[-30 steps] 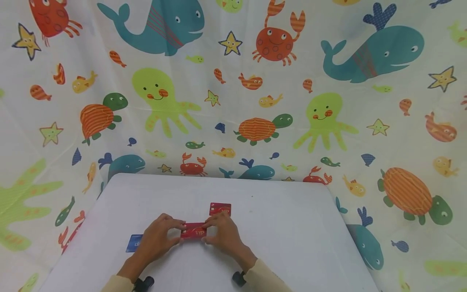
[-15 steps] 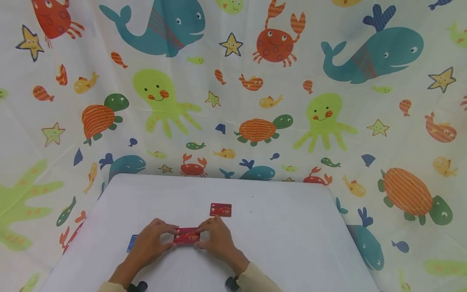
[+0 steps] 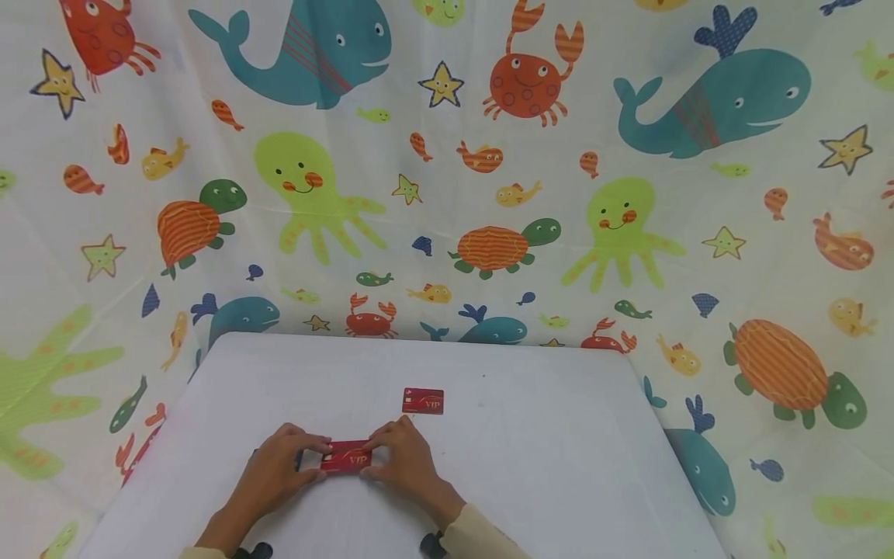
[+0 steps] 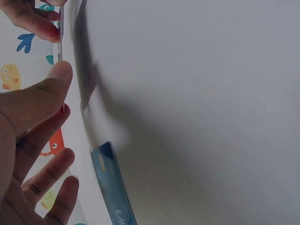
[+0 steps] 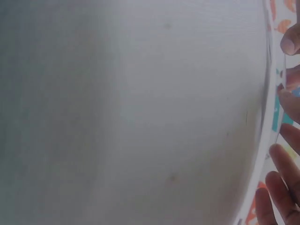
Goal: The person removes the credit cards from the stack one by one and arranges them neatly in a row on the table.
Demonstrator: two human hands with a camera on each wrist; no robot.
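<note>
A red card marked VIP [image 3: 346,458] is held by its two short ends between both hands. At its left end the thumb and index finger of the left hand [image 3: 272,470] pinch it; the other fingers are spread in the left wrist view. The right hand [image 3: 405,463] pinches the opposite end between thumb and fingers. Seen nearly edge-on in the left wrist view, the card is raised off the table. Below the left hand lies a blue card [image 4: 112,183], mostly hidden by that hand in the head view.
Beyond the right hand, a second red VIP card [image 3: 423,401] lies flat on the white table [image 3: 545,450]. A curtain [image 3: 419,295] printed with sea animals hangs behind the table's far edge.
Both hands have moved left and toward the body with the red card between them. The left hand now covers most of the blue card, and the far red card is fully uncovered.
</note>
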